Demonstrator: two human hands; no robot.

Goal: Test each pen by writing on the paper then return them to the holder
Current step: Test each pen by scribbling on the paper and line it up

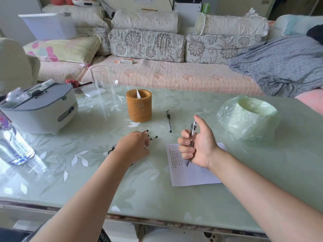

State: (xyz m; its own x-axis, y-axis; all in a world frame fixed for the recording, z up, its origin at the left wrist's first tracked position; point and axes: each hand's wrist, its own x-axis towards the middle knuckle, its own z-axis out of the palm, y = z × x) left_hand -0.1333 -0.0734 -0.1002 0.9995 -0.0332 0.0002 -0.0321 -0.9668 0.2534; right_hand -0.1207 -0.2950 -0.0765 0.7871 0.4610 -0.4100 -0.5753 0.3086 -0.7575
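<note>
Holding a clear-barrelled click pen [191, 137] upright, our right hand [197, 145] has its fingers curled round the barrel and its thumb lifted free, hovering above a white sheet of paper [192, 173] on the pale green leaf-patterned glass surface [157, 194]. Several rows of small handwritten marks already cover the sheet's upper left corner, so we judge a good part of the testing done. Our left hand [134, 145], palm down and fingers bent, rests on a loose cluster of dark pens [153, 138] just left of the paper; whether it pinches one we cannot tell. Beyond both hands stands the round brown bamboo holder [139, 107], which seems to hold only a pale object we cannot identify. A black capped pen [169, 121] lies alone between the holder and our right hand. No pen appears returned yet, so that step remains.
</note>
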